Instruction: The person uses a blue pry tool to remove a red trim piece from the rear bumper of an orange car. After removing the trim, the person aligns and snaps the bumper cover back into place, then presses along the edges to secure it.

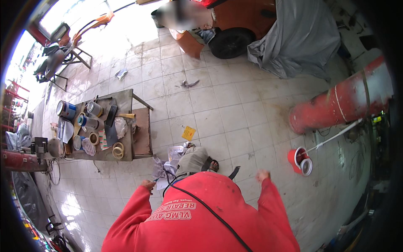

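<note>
My left hand [148, 185] is at the left of my body, its fingers closed around a thin bluish thing too small to name. Crumpled clear plastic and papers [173, 157] lie on the floor beyond that hand, beside my leg in khaki trousers [192, 160]. A thin black cable [205, 203] runs across the front of my red sweatshirt [210, 191] and loops near my left hand. My right hand [263, 175] is raised on the right, apart from any object; motion blur smears its fingers.
At left stands a worktable [128, 145] with paint cans [66, 109] and tape rolls [118, 150]. A yellow sheet [188, 133] lies ahead. Right are a red bucket [292, 156] and a thick red cylinder [312, 111]. An orange car [247, 21] under a grey cover [294, 42] stands behind.
</note>
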The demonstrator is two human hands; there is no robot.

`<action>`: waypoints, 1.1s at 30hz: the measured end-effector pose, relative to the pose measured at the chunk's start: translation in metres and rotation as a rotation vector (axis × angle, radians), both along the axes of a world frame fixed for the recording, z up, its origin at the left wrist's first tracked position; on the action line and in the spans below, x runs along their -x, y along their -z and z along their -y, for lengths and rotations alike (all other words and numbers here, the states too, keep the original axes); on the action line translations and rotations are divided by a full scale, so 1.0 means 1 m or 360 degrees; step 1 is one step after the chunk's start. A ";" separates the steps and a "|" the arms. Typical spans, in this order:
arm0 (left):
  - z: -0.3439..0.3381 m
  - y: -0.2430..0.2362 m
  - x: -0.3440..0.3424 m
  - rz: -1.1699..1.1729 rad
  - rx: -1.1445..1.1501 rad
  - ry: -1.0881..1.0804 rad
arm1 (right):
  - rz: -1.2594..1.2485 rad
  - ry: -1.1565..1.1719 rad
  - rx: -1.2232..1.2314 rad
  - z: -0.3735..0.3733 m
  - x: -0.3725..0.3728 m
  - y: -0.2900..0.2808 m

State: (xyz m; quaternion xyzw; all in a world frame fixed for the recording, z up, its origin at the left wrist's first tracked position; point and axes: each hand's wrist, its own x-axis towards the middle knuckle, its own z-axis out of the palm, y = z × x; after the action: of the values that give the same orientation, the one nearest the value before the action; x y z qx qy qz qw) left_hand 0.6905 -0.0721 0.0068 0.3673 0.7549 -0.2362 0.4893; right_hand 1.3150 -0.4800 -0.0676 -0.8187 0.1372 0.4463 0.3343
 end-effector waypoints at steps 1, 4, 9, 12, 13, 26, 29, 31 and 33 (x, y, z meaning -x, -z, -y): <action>0.005 -0.004 -0.019 0.0095 -0.0004 -0.0097 | 0.0158 -0.0139 0.0078 -0.045 -0.059 -0.030; -0.010 -0.002 -0.086 0.0242 -0.0083 -0.0274 | 0.0313 0.0033 -0.0453 -0.184 -0.176 -0.109; -0.110 0.009 -0.212 0.0480 -0.0332 -0.0148 | 0.0133 -0.0060 -0.1096 -0.377 -0.230 -0.182; -0.209 0.016 -0.287 0.0610 -0.0591 0.0061 | -0.0032 -0.0315 -0.1082 -0.472 -0.230 -0.175; -0.241 0.014 -0.331 0.0649 -0.0644 0.0047 | -0.0104 -0.0393 -0.1051 -0.496 -0.234 -0.170; -0.534 -0.253 -0.722 0.1808 -0.1675 0.1008 | -0.0427 -0.0865 -0.1418 -0.799 -0.287 -0.260; -0.573 -0.269 -0.758 0.1828 -0.1662 0.1125 | -0.0331 -0.0853 -0.1730 -0.875 -0.322 -0.281; -0.599 -0.269 -0.774 0.1794 -0.1614 0.0962 | -0.0322 -0.0976 -0.1775 -0.923 -0.346 -0.288; -0.629 -0.278 -0.793 0.1674 -0.1627 0.0842 | -0.0275 -0.1109 -0.1794 -0.973 -0.368 -0.300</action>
State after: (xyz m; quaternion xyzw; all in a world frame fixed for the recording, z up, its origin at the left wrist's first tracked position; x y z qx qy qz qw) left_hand 1.4834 0.5571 0.2845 0.7789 0.3259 0.2375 0.4803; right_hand 1.6831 0.4935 0.2321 -0.4766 -0.3631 0.5955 0.5351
